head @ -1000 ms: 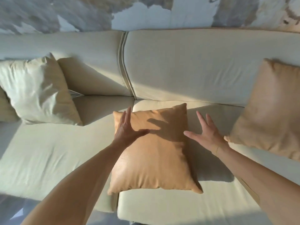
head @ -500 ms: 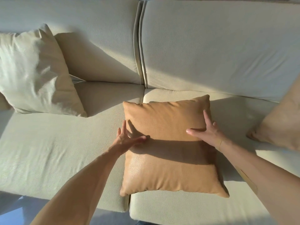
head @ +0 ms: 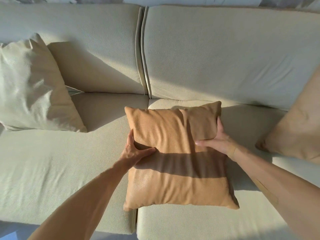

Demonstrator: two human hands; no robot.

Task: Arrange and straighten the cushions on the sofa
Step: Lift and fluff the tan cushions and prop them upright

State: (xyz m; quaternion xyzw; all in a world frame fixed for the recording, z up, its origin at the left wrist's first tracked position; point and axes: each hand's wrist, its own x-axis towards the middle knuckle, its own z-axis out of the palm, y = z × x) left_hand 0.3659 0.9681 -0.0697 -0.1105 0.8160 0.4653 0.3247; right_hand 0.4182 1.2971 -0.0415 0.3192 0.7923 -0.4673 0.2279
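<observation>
Nearest the camera, a tan cushion (head: 174, 158) lies flat on the sofa seat (head: 52, 163), straddling the gap between the two seat pads, its near edge close to the front of the seat. The left hand (head: 133, 149) clamps its left edge, thumb pressed into the top face and fingers (head: 130, 138) tucked along the side. The right hand (head: 216, 141) grips the right edge the same way, thumb on top, the rest wrapped around the side. So both hands hold this cushion, which looks creased and slightly askew.

Further back, a cream cushion (head: 32, 87) leans against the backrest (head: 216, 54) on the left, and a second tan cushion (head: 297, 118) leans at the far right, partly out of frame.

By my reading, the task is partway: the two outer cushions seem placed already, though the cream one looks rumpled. The middle one is not yet stood up against the backrest; that, and perhaps some plumping, appears to remain.
</observation>
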